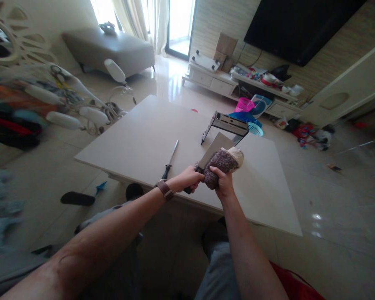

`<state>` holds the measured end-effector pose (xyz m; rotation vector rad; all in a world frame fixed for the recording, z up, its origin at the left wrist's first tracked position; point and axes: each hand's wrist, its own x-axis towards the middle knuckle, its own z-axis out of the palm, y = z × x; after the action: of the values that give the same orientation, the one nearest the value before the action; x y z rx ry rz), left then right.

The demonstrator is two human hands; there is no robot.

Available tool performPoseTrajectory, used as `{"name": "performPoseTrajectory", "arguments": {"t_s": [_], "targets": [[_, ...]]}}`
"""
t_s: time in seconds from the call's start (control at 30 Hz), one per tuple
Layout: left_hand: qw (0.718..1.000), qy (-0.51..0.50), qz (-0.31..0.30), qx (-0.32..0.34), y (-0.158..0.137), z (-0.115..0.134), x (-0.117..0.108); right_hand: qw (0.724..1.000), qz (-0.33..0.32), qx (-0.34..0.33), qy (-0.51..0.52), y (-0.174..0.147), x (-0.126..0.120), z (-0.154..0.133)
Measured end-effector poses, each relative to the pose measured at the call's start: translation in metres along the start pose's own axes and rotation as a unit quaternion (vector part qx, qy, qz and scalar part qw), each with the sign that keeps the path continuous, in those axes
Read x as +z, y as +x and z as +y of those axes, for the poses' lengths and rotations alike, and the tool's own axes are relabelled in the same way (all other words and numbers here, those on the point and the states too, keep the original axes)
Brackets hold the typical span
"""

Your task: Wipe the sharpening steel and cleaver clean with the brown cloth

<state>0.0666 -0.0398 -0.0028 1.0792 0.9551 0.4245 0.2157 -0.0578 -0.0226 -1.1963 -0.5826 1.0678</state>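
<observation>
My left hand [191, 179], with a brown watch strap at its wrist, is closed round the dark handle of a cleaver [218, 145]. The broad grey blade points up and away over the table. My right hand [225, 184] grips a fuzzy brown-and-cream cloth [220, 163], which lies against the blade and covers part of it. On the white table [128, 143], left of my hands, rests a honing steel [171, 160] with a black handle. Just beyond the blade stands a black and silver frame-like device [229, 122], whose exact kind I cannot tell.
Past the table's far right edge are a pink basket [245, 105] and a light-blue basket [255, 129]. A white exercise machine with padded arms [90, 114] stands close to the left edge. A low TV cabinet [217, 83] and a grey bench [118, 48] are farther back.
</observation>
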Motion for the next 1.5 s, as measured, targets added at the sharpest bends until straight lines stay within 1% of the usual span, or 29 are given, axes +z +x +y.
{"name": "performPoseTrajectory", "arguments": {"t_s": [0.1, 0.2, 0.33, 0.47, 0.63, 0.77, 0.9, 1.17, 1.33, 1.5], "targets": [[1.0, -0.012, 0.001, 0.005, 0.001, -0.002, 0.003, 1.0, 0.007, -0.007, 0.007, 0.0, 0.001, 0.0], [1.0, 0.001, 0.009, 0.017, 0.003, -0.002, 0.005, 1.0, 0.004, -0.004, 0.008, -0.001, 0.0, -0.001], [0.999, 0.038, 0.025, 0.021, 0.004, -0.003, 0.005, 0.999, -0.018, 0.026, 0.021, -0.002, 0.0, -0.003], [0.999, 0.043, 0.024, 0.018, 0.005, -0.004, 0.004, 0.998, -0.016, 0.057, 0.023, -0.003, 0.0, -0.005], [0.998, 0.054, 0.015, 0.025, 0.007, -0.007, 0.0, 0.999, -0.01, 0.033, 0.011, -0.001, 0.0, -0.005], [0.997, 0.073, 0.011, 0.019, 0.008, -0.008, -0.002, 0.999, -0.014, 0.047, 0.008, 0.0, -0.002, -0.002], [0.995, 0.092, 0.022, 0.013, 0.009, -0.007, -0.001, 0.998, -0.012, 0.062, 0.013, 0.0, -0.003, 0.0], [0.996, 0.085, 0.035, 0.013, 0.009, -0.006, 0.002, 0.998, -0.011, 0.062, 0.02, 0.0, -0.003, 0.0], [0.995, 0.093, 0.033, 0.013, 0.009, -0.006, 0.001, 0.997, -0.026, 0.061, 0.026, -0.001, -0.003, 0.0], [0.995, 0.092, 0.034, 0.005, 0.01, -0.007, 0.0, 0.998, -0.017, 0.061, 0.029, -0.001, -0.002, 0.0]]}}
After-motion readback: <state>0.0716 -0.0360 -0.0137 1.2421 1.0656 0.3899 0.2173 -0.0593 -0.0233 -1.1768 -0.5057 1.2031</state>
